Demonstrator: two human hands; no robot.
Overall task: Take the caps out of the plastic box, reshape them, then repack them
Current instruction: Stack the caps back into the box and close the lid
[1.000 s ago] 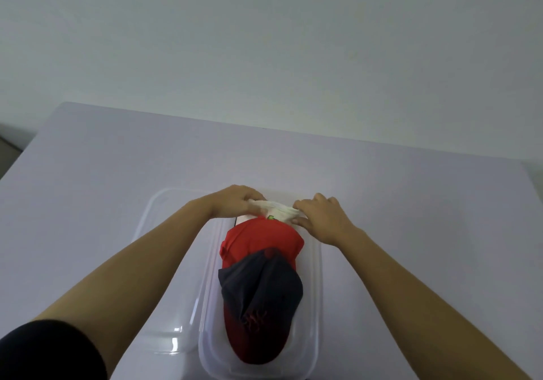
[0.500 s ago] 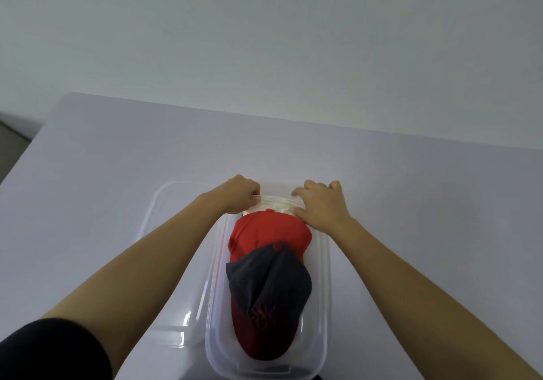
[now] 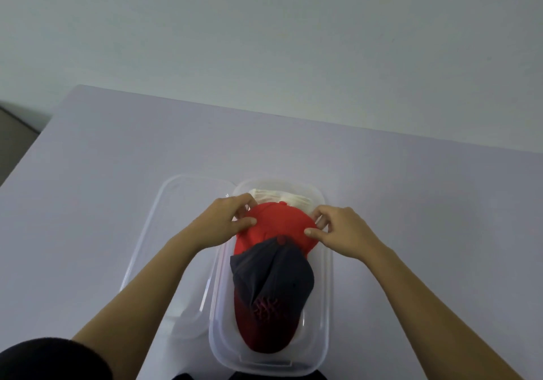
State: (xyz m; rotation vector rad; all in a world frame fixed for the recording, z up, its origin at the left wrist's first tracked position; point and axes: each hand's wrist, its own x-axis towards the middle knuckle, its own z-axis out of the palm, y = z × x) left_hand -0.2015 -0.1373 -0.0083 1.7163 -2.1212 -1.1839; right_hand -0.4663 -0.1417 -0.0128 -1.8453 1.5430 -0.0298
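A clear plastic box (image 3: 328,285) stands on the table in front of me with three nested caps inside. Nearest me lies a dark navy cap (image 3: 273,279) with a red brim. Behind it sits a bright red cap (image 3: 277,224), and a white cap (image 3: 282,198) is tucked at the box's far end. My left hand (image 3: 224,222) pinches the red cap's left side with thumb on top. On the red cap's right side, my right hand (image 3: 342,232) pinches it the same way.
The box's clear lid (image 3: 173,232) lies flat on the table, touching the box's left side, partly under my left forearm. The pale lilac table (image 3: 117,150) ends at a grey wall behind; its left edge drops to the floor.
Both hands have left the white cap at the far end and come back toward me onto the red cap, now gripping its two sides. The red cap's crown looks fuller.
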